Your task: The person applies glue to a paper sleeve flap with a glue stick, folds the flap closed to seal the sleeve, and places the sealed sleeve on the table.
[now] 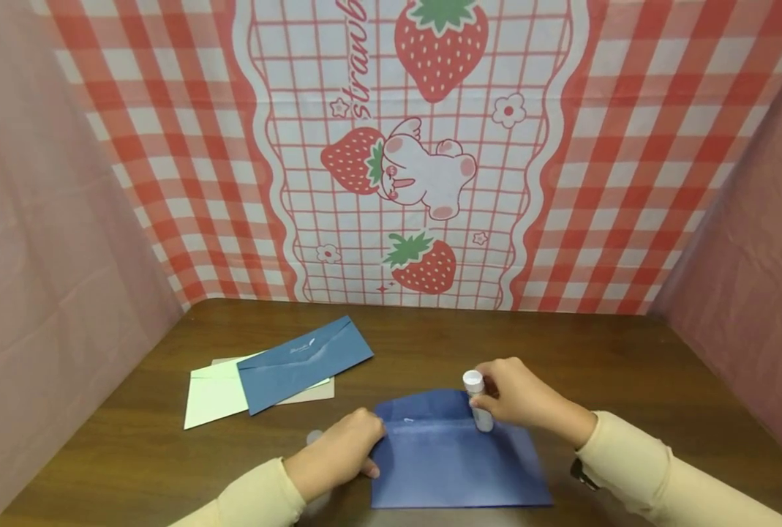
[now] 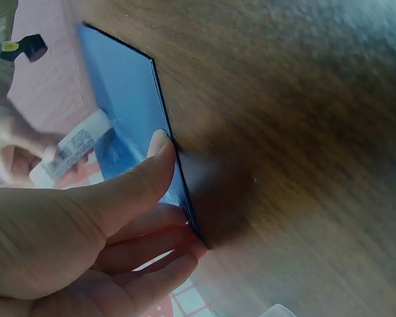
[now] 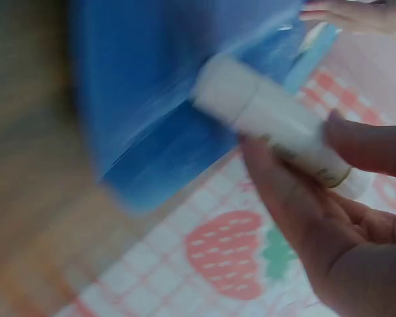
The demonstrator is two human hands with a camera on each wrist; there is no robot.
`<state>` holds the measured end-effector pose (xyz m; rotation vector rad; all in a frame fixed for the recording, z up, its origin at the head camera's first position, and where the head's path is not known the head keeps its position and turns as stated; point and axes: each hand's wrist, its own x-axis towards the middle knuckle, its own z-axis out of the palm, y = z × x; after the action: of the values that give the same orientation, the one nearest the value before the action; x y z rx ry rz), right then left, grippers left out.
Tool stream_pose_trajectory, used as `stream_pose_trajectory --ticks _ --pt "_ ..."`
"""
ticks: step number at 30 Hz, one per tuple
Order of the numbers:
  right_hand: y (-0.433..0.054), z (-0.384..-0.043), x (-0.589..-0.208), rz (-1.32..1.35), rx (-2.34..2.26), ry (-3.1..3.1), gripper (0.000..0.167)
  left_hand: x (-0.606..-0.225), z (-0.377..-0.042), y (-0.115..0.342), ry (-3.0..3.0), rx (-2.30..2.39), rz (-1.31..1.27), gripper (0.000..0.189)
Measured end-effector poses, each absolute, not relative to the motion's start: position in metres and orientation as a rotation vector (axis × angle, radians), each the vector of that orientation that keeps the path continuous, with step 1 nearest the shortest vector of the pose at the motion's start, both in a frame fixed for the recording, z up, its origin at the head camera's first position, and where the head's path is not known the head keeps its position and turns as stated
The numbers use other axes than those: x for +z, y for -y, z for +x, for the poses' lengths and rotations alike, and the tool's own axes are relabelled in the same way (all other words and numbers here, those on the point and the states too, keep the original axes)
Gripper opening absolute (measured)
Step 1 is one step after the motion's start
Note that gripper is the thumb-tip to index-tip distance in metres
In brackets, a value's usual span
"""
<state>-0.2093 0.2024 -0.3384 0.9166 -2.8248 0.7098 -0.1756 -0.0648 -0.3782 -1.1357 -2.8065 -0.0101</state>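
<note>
A dark blue envelope [image 1: 456,472] lies on the table with its flap unfolded toward the back. My right hand [image 1: 512,391] grips a white glue stick [image 1: 482,419] between thumb and fingers, tilted, with its lower end right at the envelope's fold line. Printed text shows on the glue stick's barrel [image 2: 79,148] in the left wrist view. At the envelope's left edge rests my left hand [image 1: 344,446], its thumb [image 2: 159,148] over the edge and its fingertips touching near the corner. The glue stick's lower tip is hidden against the paper [image 3: 158,132].
To the back left, a slate-blue envelope [image 1: 305,364] overlaps a pale green envelope [image 1: 216,399], with a beige one [image 1: 321,390] underneath. A small translucent round piece [image 1: 314,437] sits beside my left hand. A strawberry-print cloth [image 1: 423,183] hangs behind the wooden table [image 1: 595,366].
</note>
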Motion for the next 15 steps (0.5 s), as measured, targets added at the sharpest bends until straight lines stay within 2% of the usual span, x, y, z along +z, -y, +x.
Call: stream_pose_trajectory --ticks 7,15 --pt "-0.152 -0.217 -0.332 1.019 0.809 2.786 0.013 -0.376 -0.177 0.066 2.848 -0.095 -1.095 0.032" --pt "-0.116 -0.222 -0.355 1.128 0.940 2.720 0.011 -0.375 -0.177 0.063 2.936 -0.089 -1.056 0.033"
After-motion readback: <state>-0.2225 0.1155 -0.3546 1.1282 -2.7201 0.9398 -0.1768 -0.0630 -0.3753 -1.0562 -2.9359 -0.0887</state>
